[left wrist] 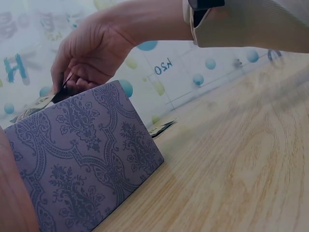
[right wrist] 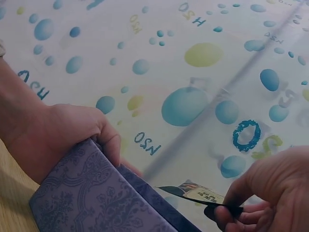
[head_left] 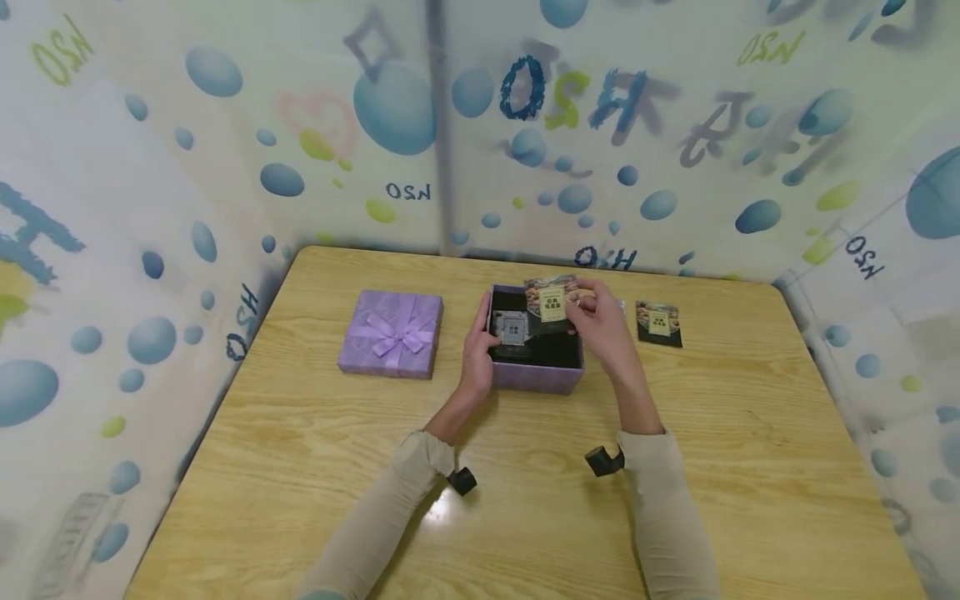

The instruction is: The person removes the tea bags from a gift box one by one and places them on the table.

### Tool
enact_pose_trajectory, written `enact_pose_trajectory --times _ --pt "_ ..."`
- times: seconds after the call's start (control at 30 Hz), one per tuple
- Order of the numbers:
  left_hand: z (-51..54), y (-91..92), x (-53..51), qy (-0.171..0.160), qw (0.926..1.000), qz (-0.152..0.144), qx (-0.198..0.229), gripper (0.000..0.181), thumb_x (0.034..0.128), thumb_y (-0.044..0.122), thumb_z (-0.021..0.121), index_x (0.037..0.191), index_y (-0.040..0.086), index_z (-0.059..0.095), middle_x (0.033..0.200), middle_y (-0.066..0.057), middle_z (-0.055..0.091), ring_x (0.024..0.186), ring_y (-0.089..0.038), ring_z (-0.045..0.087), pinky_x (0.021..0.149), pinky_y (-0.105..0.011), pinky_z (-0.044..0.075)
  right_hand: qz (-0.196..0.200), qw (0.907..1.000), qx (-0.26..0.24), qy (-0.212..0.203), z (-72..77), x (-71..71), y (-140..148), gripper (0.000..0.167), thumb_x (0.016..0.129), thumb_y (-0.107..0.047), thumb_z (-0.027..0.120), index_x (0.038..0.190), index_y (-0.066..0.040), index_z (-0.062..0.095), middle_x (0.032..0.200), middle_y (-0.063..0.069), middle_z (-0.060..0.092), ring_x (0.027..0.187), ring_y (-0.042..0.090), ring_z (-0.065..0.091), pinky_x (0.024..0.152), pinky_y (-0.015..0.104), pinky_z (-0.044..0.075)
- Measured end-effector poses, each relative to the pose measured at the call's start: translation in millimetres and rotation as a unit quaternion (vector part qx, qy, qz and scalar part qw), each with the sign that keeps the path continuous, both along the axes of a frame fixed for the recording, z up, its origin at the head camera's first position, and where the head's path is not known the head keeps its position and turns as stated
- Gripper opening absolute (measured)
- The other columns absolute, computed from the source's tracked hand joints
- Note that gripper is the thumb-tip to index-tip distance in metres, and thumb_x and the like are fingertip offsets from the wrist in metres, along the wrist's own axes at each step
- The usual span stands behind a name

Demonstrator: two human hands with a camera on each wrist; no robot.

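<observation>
An open purple box (head_left: 536,380) stands on the table, its inside black, with a grey-labelled packet (head_left: 513,328) in its left part. The left hand (head_left: 477,354) grips the box's left side, thumb over the rim. Between thumb and fingers of the right hand (head_left: 606,327) is a black packet with a yellow label (head_left: 552,303), held above the box's back right part. In the right wrist view this packet (right wrist: 205,194) lies nearly flat beyond the rim. The patterned box wall (left wrist: 87,154) fills the lower left of the left wrist view.
A purple lid with a bow (head_left: 393,335) lies left of the box. To the box's right, a similar yellow-labelled packet (head_left: 659,323) lies on the wooden table (head_left: 750,433). Something pale shows partly behind the right hand. Printed curtains surround the table's back and sides.
</observation>
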State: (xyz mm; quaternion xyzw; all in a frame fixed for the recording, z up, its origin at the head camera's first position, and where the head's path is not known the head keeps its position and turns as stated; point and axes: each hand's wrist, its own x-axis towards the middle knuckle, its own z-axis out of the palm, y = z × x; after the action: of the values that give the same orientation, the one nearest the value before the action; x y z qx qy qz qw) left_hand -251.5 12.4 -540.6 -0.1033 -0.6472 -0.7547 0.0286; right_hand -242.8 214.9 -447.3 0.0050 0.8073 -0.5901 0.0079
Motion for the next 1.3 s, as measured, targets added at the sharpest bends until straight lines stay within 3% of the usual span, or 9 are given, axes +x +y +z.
enact_pose_trajectory --times 0.27,0.47,0.57,0.77,1.3 --pt "1.1 -0.4 0.7 -0.007 0.9999 -0.006 0.005 0.077 0.0923 -0.007 0.027 0.167 0.011 0.022 0.174 -0.003 0.019 0.16 -0.019 0.013 0.125 -0.052 0.018 -0.021 0.9995 -0.024 0.006 3.5 2.9 15 0.053 0.106 -0.015 0.056 0.155 -0.001 0.041 0.07 -0.002 0.03 0.056 0.009 0.03 0.06 0.025 0.045" --pt "0.8 -1.2 1.0 -0.007 1.0 0.002 -0.004 0.078 0.091 -0.007 0.028 0.167 0.01 0.024 0.174 -0.004 0.02 0.16 -0.02 0.014 0.125 -0.051 0.018 -0.022 0.9995 -0.023 0.005 4.7 2.4 26 0.056 0.107 -0.017 0.056 0.157 0.0 0.038 0.074 -0.004 0.045 0.068 0.011 0.047 0.071 0.024 0.054" --pt "0.5 -1.3 1.8 -0.005 1.0 0.0 -0.003 0.077 0.0912 -0.007 0.028 0.167 0.009 0.023 0.174 -0.005 0.02 0.16 -0.021 0.013 0.125 -0.052 0.018 -0.022 0.9994 -0.028 -0.003 6.1 3.2 34 0.057 0.107 -0.017 0.055 0.158 0.0 0.036 0.079 -0.006 0.053 0.072 0.011 0.05 0.07 0.023 0.052" --pt "0.3 -0.5 1.2 0.004 0.9999 -0.006 0.007 0.076 0.0924 -0.008 0.027 0.167 0.009 0.022 0.174 -0.004 0.019 0.16 -0.021 0.012 0.125 -0.052 0.016 -0.048 0.9986 -0.023 -0.001 9.2 5.0 54 0.052 0.107 -0.016 0.054 0.154 0.001 0.039 0.078 -0.009 0.057 0.068 0.009 0.05 0.065 0.021 0.046" --pt "0.0 0.3 0.7 0.007 0.9999 -0.005 0.011 0.076 0.0907 -0.01 0.028 0.165 0.001 0.022 0.174 -0.01 0.019 0.16 -0.021 0.013 0.123 -0.056 0.017 -0.096 0.9952 -0.02 0.003 8.2 8.4 99 0.054 0.107 -0.018 0.053 0.155 0.003 0.038 0.091 -0.015 0.067 0.071 0.004 0.059 0.063 0.02 0.047"
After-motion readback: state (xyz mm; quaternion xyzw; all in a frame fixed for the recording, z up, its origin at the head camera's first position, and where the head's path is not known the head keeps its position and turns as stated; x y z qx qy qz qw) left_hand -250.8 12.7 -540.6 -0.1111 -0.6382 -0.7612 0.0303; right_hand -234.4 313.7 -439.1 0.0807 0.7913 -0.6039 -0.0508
